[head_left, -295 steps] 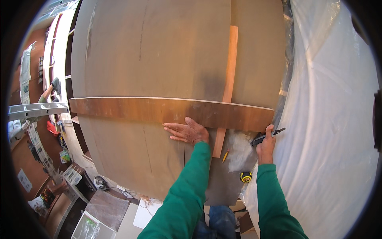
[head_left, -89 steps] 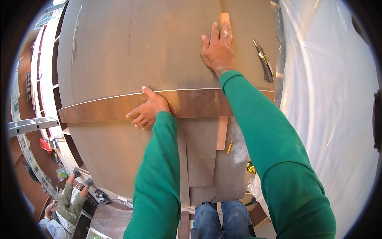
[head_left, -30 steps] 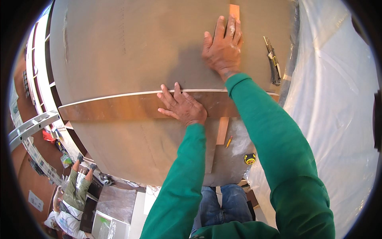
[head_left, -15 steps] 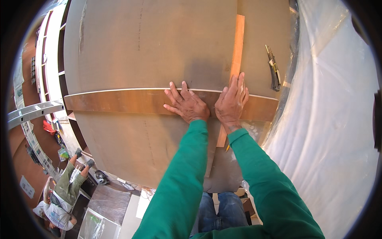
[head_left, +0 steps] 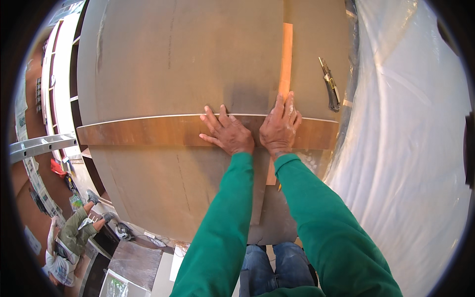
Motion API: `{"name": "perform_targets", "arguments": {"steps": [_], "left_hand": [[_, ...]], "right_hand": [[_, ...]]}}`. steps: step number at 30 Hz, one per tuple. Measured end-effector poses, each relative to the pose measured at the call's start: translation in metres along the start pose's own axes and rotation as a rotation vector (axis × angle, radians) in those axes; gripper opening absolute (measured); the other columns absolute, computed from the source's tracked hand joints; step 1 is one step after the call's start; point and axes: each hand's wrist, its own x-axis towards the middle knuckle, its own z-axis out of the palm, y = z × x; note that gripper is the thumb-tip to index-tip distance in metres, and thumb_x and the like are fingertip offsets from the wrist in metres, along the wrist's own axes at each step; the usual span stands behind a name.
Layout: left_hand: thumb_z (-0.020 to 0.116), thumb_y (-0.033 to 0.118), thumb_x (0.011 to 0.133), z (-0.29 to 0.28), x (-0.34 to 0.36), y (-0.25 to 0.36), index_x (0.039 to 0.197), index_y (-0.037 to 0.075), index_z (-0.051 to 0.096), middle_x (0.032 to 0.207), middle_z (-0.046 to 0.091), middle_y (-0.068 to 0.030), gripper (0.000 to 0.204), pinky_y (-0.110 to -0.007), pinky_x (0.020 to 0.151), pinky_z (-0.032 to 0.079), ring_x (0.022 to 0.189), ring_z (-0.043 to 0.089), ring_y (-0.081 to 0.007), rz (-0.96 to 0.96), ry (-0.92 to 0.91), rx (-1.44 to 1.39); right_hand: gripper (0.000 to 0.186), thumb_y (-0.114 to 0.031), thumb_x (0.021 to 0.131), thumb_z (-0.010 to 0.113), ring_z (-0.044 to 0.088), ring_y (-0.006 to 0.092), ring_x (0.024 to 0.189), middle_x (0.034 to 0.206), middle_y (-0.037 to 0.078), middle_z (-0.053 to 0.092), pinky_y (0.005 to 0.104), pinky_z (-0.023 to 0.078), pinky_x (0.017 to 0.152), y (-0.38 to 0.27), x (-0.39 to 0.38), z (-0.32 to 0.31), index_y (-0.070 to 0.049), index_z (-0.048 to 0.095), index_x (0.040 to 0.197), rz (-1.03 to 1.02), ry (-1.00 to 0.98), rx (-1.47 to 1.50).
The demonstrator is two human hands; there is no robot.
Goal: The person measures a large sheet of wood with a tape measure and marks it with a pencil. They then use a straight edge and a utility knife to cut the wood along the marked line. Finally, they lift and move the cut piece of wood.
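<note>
A long brown board strip (head_left: 163,132) with a pale far edge lies crosswise on a large brown panel (head_left: 148,64). My left hand (head_left: 230,132) presses flat on the strip, fingers spread, with the tips reaching past its far edge. Just right of it, my right hand (head_left: 280,126) rests on the strip too, fingers stretched forward and closer together. Its fingertips touch a narrow orange-brown strip (head_left: 286,59), which runs away from me under the crosswise strip. The near end of that narrow strip shows below, partly hidden by my right wrist.
A utility knife (head_left: 330,88) lies on the panel at the right. Translucent plastic sheeting (head_left: 401,148) hangs along the right side. At the left are a metal ladder (head_left: 44,147) and, lower down, another person (head_left: 69,242). A yellow pencil tip (head_left: 279,187) shows beside my right forearm.
My view has shifted slightly, so the panel, strips and knife sit a little further left. Both hands stay pressed on the crosswise strip in nearly the same places.
</note>
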Motion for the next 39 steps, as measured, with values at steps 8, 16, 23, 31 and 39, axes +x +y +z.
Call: {"name": "perform_targets", "arguments": {"steps": [8, 16, 23, 31, 39], "left_hand": [[0.028, 0.038, 0.112, 0.000, -0.007, 0.025, 0.168, 0.006, 0.012, 0.178, 0.003, -0.0135, 0.067, -0.070, 0.124, 0.007, 0.164, 0.002, -0.0353, -0.488, 0.022, -0.031], [0.026, 0.036, 0.111, 0.014, -0.002, 0.046, 0.170, 0.011, 0.011, 0.179, 0.002, -0.0075, 0.066, -0.070, 0.124, 0.010, 0.164, 0.001, -0.0313, -0.609, 0.128, -0.014], [0.027, 0.035, 0.110, 0.022, 0.003, 0.038, 0.170, 0.011, 0.011, 0.179, 0.003, -0.0059, 0.066, -0.069, 0.125, 0.009, 0.165, 0.002, -0.0293, -0.671, 0.147, 0.056], [0.027, 0.035, 0.111, 0.027, -0.001, 0.048, 0.170, 0.013, 0.013, 0.178, 0.007, -0.0035, 0.064, -0.067, 0.126, 0.014, 0.164, 0.005, -0.0275, -0.632, 0.168, 0.111], [0.033, 0.029, 0.109, 0.022, 0.000, 0.047, 0.170, 0.010, 0.011, 0.178, 0.003, -0.0071, 0.067, -0.069, 0.125, 0.011, 0.164, 0.003, -0.0313, -0.624, 0.124, 0.087]], "right_hand": [[0.065, -0.017, 0.094, 0.059, 0.055, 0.0422, 0.132, 0.160, 0.031, 0.040, 0.0571, 0.037, 0.112, 0.002, 0.000, -0.001, 0.000, 0.042, 0.155, -0.006, 0.013, -0.010], [0.059, -0.019, 0.098, 0.058, 0.055, 0.0414, 0.132, 0.161, 0.029, 0.041, 0.0559, 0.037, 0.113, 0.004, 0.000, 0.000, 0.000, 0.046, 0.152, 0.005, 0.041, 0.014], [0.050, -0.019, 0.101, 0.059, 0.052, 0.0452, 0.128, 0.148, 0.027, 0.051, 0.0555, 0.038, 0.112, 0.055, 0.040, -0.050, 0.005, 0.050, 0.144, 0.162, 0.177, 0.433], [0.043, -0.025, 0.097, 0.071, 0.058, 0.0426, 0.113, 0.122, 0.024, 0.061, 0.0502, 0.048, 0.099, 0.199, 0.106, -0.057, -0.001, 0.061, 0.130, 0.002, -0.089, 0.128], [0.039, -0.021, 0.097, 0.070, 0.059, 0.0429, 0.108, 0.110, 0.024, 0.061, 0.0481, 0.049, 0.097, 0.213, 0.120, -0.052, 0.000, 0.057, 0.127, -0.119, -0.202, 0.125]]}}
